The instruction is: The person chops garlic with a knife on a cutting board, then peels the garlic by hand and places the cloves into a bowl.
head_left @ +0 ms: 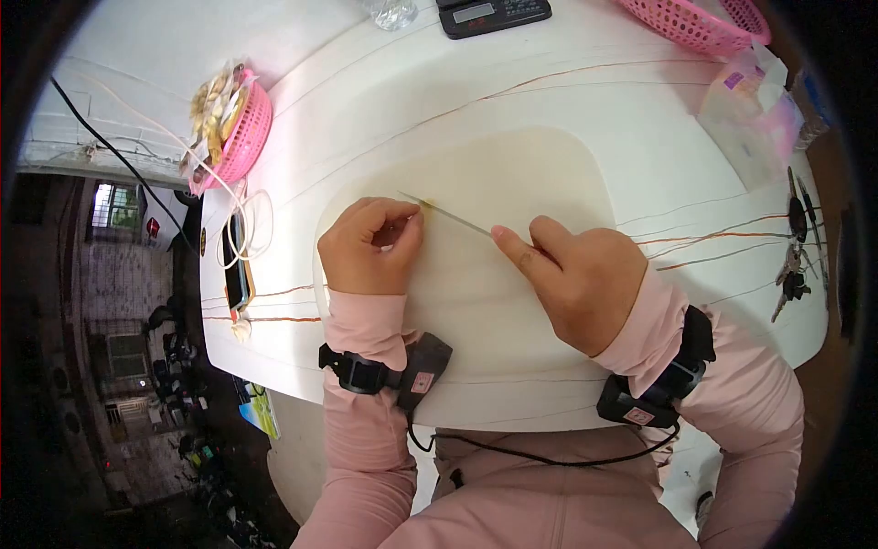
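A thin metal knife blade (pixel 448 215) lies slanted across the middle of a pale cream cutting board (pixel 540 165), its tip pointing to ten o'clock. The right hand (pixel 576 279) grips the knife at the blade's four o'clock end, fist closed over the hidden handle and forefinger stretched along the blade's back. The left hand (pixel 370 247) is curled at the tip's eight o'clock, fingertips pinching down on a small yellowish piece (pixel 428 207) touching the blade; it is too small to tell what it is.

The board rests on a white table with orange veins (pixel 439 82). A black wrist device (pixel 416 371) is strapped over each pink sleeve, joined by a black cord.

From the board:
- At ten o'clock, a pink plastic basket (pixel 251 133) heaped with pale dry scraps sits at the table's edge.
- At nine o'clock lie a dark phone (pixel 236 265) and a looped white cable (pixel 261 220).
- At twelve o'clock stands a black digital scale (pixel 494 14).
- At one o'clock sit a second pink basket (pixel 695 23) and, just beneath it, a clear plastic bag (pixel 750 114).
- At three o'clock lies a bunch of metal keys (pixel 794 265).

Nothing lies between the hands and the blade.
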`<state>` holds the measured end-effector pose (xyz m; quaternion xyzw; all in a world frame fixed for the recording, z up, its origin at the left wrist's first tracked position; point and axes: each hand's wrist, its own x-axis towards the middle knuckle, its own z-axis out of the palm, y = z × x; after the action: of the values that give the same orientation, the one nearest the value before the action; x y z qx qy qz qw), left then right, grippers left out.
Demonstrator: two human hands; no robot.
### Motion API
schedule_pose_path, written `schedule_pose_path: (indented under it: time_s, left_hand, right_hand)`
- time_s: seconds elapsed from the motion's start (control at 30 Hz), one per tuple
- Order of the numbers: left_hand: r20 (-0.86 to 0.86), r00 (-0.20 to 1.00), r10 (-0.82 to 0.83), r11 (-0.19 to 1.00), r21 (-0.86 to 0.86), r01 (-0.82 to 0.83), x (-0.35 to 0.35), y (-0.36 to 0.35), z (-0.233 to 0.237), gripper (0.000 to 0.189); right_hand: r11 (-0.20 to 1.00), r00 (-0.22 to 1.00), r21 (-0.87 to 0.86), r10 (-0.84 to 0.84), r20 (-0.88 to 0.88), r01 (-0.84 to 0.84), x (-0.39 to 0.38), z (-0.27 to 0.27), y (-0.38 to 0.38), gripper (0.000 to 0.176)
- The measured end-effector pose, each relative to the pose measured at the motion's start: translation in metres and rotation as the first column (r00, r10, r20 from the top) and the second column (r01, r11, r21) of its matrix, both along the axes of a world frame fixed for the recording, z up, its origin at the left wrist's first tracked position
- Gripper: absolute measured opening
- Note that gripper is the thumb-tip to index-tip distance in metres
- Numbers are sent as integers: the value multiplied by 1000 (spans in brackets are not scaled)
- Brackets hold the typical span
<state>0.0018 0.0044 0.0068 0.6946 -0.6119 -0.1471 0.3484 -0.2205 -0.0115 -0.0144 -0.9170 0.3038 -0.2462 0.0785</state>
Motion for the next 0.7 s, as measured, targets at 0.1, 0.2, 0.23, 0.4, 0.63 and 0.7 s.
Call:
schedule_pose_path:
  time_s: [0.1,0.2,0.23,0.4,0.63,0.7]
  left_hand:
    - [-15,1000,12,1000,16,-11,0,0,0,8]
    - [-55,998,32,999,5,-32,0,0,-2,6]
    - [-61,998,33,999,13,-32,1,0,-1,6]
    - [-21,999,24,999,27,-24,-1,0,1,6]
    - [-2,1000,11,1000,13,-11,0,-1,0,6]
    - [6,1000,2,1000,12,-2,0,0,1,6]
  right_hand:
    - [999,999,-39,37,10,-36,0,3,-1,38]
    - [1000,997,-4,16,73,-16,1,2,1,48]
    - [1000,997,-4,21,72,-21,1,2,1,48]
    - [997,998,-52,56,29,-54,1,5,0,38]
    - [992,998,-111,63,-17,-64,3,2,3,38]
    - [993,999,-110,39,-37,-43,4,-1,4,38]
